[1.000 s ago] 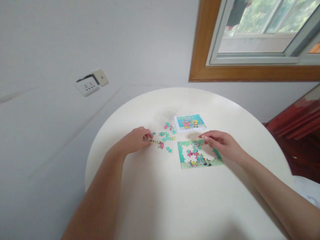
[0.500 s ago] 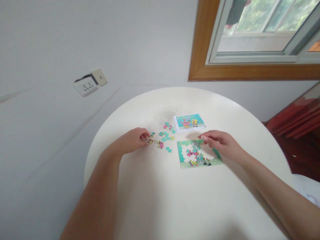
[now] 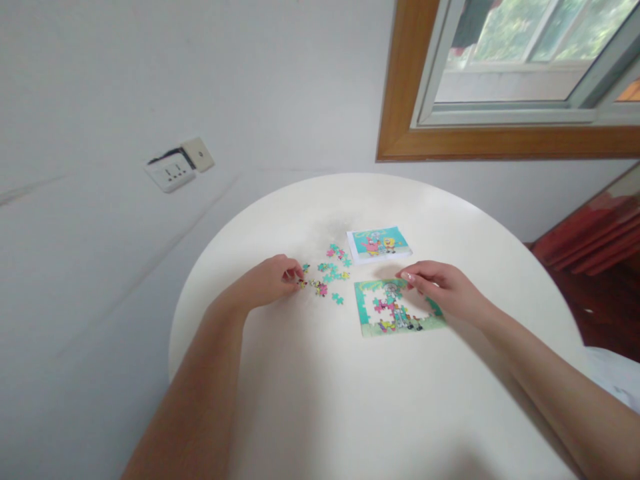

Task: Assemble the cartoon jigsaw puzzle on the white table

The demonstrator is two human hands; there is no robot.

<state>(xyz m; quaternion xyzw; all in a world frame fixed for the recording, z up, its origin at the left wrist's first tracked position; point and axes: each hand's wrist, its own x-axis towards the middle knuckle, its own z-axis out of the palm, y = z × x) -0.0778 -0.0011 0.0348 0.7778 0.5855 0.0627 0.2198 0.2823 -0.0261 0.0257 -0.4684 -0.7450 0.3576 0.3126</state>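
Loose jigsaw pieces (image 3: 329,275) in teal, pink and yellow lie scattered left of a partly assembled cartoon puzzle (image 3: 370,329). My left hand (image 3: 274,283) is at the pile's left edge, thumb and fingertips closed around a small dark and yellow puzzle piece (image 3: 302,284). Over the puzzle's upper right part hovers my right hand (image 3: 440,287), its thumb and index finger pinched together. Whatever is in that pinch is too small to make out. The puzzle has its teal border and a middle strip of figures filled; white gaps show on both sides.
A picture card (image 3: 381,244) with the cartoon scene lies behind the puzzle. Everything rests on a round white table (image 3: 320,400) against a wall with a socket (image 3: 173,172). A wood-framed window (image 3: 500,143) is at the upper right, with red fabric (image 3: 595,230) below.
My left hand has shifted very slightly right, its fingertips drawing together at the small piece. My right hand stays in place over the puzzle.
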